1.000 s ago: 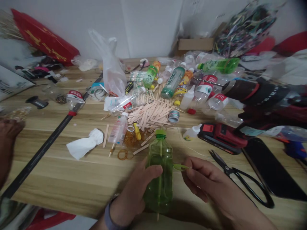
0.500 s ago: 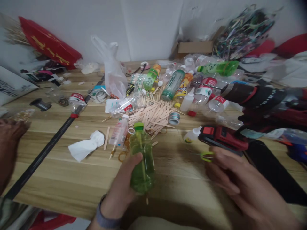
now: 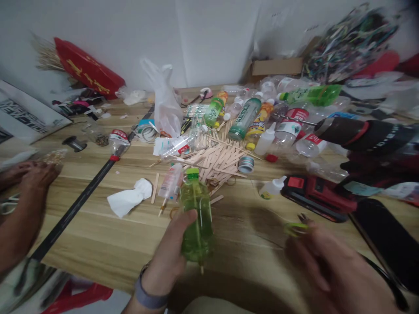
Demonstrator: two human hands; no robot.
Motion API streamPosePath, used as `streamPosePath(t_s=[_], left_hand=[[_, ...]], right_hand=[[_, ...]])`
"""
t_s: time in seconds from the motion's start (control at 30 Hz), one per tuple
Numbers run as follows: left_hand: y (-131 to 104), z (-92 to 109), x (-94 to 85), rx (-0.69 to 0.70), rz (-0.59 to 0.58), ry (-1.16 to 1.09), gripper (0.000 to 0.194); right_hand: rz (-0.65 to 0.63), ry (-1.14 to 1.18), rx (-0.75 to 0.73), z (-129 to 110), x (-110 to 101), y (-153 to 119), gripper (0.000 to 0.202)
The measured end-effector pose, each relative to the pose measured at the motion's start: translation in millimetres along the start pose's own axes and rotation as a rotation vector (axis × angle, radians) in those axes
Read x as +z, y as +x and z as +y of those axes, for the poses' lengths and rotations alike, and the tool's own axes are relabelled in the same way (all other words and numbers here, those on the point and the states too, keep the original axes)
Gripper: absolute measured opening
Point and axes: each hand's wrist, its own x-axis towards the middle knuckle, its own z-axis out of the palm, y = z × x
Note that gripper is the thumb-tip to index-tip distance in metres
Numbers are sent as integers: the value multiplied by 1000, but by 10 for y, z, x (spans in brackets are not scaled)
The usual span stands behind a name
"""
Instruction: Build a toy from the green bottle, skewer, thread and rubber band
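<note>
While the small green bottle [image 3: 196, 220] is held upright just above the wooden surface [image 3: 98, 226], the fingers of the left hand [image 3: 170, 253] are wrapped around its lower half, with the thumb pressed against its front. A thin stick is seen running down inside the bottle and poking out below its base. A green cap is fitted on the neck. The right hand [image 3: 330, 270] is blurred; a small yellow-green loop [image 3: 293, 228] is pinched at its fingertips, well apart from the bottle, and the dark tips of scissors [image 3: 303, 216] are glimpsed just beside the loop. Whether the scissors are gripped as well cannot be told.

Behind the bottle, a heap of wooden craft sticks [image 3: 219, 159] is spread, with a crumpled white tissue [image 3: 129, 198] lying to the left of it. A red and black cordless drill [image 3: 363, 148] is set at the far right, near a small white glue bottle [image 3: 271, 188]. Many empty drink bottles [image 3: 278, 113] are piled at the back. At the left edge, another person's hand [image 3: 36, 174] is rested on the surface.
</note>
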Motion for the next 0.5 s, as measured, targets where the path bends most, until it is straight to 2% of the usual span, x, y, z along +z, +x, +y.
streamPosePath(t_s=[0.1, 0.2, 0.33, 0.43, 0.5], left_hand=[[-38, -99, 103, -40, -63, 18, 34], [-84, -138, 179, -31, -124, 54, 33], [-98, -118, 204, -17, -154, 62, 31], [-61, -95, 160, -20, -94, 22, 35], [-30, -78, 116, -29, -33, 8, 37]], right_hand=[[-119, 67, 99, -48, 396, -13, 56], [-216, 117, 126, -128, 532, 12, 59], [-202, 160, 132, -166, 492, 18, 59], [-88, 112, 110, -152, 368, 16, 55], [-8, 107, 42, -139, 211, 32, 52]])
